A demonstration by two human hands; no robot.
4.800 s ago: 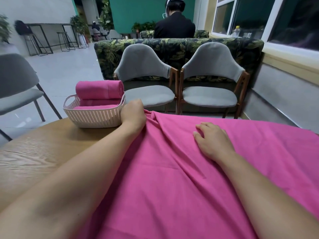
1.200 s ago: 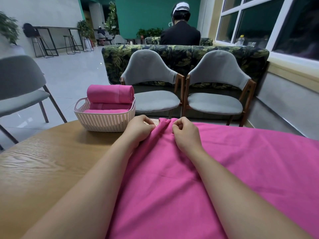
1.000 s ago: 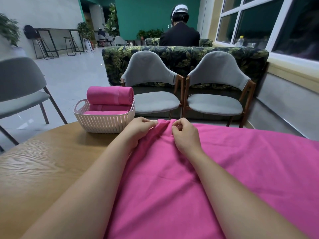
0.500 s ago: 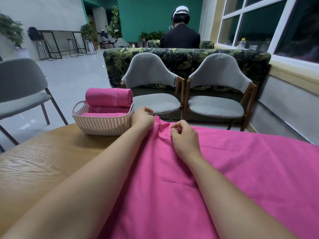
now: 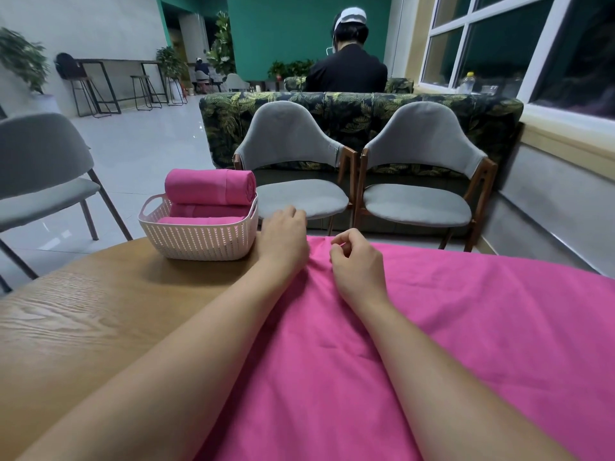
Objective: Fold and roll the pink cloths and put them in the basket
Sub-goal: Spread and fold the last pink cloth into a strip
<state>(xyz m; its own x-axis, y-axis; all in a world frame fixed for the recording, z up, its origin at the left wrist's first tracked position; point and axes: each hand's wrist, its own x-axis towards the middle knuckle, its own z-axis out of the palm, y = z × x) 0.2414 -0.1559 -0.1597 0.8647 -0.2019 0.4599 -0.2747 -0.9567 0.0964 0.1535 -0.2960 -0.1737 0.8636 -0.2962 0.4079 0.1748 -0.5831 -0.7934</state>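
Though half hidden (grip unclear), left hand (image 5: 283,242) at pink cloth (image 5: 466,327).

The left hand (image 5: 283,242) had its fingertips curled out of sight past the far edge of the table (image 5: 100,311), so its hold could not be told. The right hand (image 5: 357,264) tucked its fingertips under at the hem of the cloth (image 5: 466,327); whether they pinched it was unclear. Both forearms and the cloth ran off the bottom edge, the cloth off the right too. The basket (image 5: 199,239) wall and the top roll (image 5: 208,187) hid most of the lower rolls (image 5: 206,211). A sofa (image 5: 366,111) hid the distant person (image 5: 347,69) below the shoulders.
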